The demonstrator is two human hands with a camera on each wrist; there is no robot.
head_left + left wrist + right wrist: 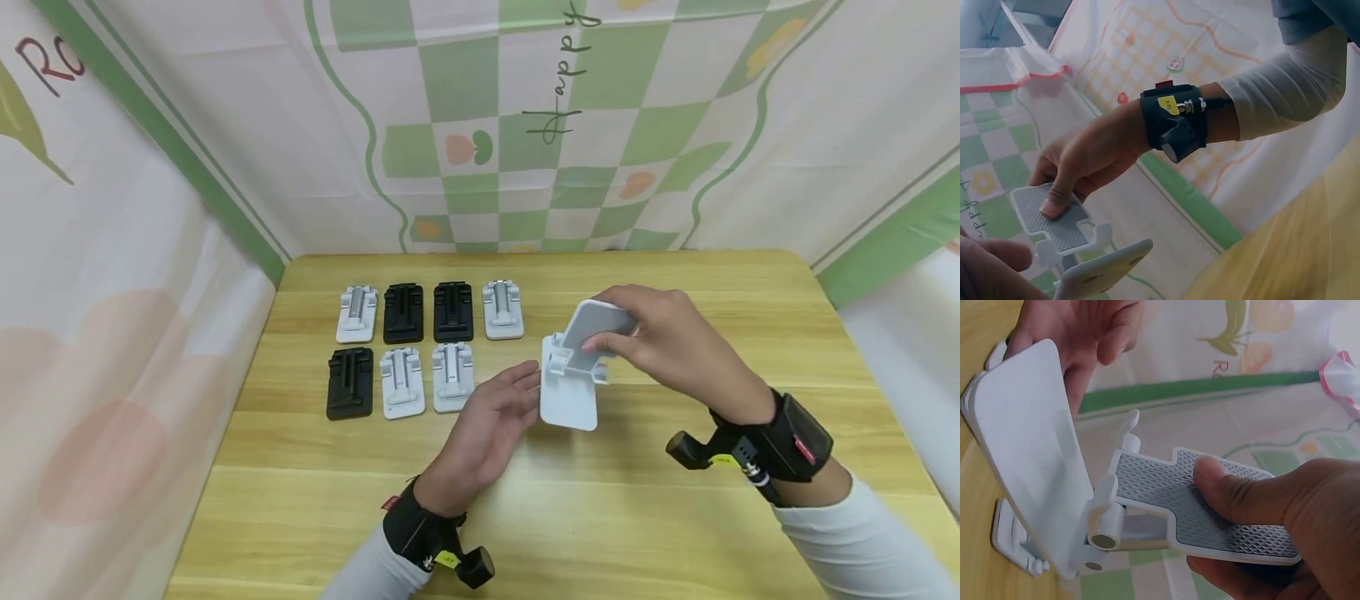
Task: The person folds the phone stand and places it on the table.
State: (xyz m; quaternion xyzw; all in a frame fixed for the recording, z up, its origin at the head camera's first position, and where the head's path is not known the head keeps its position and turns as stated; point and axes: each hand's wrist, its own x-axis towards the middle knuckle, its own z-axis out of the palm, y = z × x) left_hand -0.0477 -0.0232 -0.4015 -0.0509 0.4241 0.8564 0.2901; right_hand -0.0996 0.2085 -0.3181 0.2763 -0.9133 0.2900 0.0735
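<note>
My right hand [663,342] holds a white folding phone stand [567,402] up over the table, thumb on the grey textured pad of its upper plate and fingers behind. The stand is unfolded, its plain plate [1032,444] hanging down at an angle from the hinge. Beside that plate's left edge is my left hand [487,429], fingers extended and palm turned toward the stand, with nothing gripped. In the left wrist view, the textured pad [1054,219] faces the camera, and part of the left hand [991,269] shows at the lower left.
Several folded phone stands lie in two rows at the table's left. White ones include the stand [502,309] at the back row's right end; black ones include the stand [349,383] at the front left. A patterned curtain [525,192] hangs behind the wooden table [600,533].
</note>
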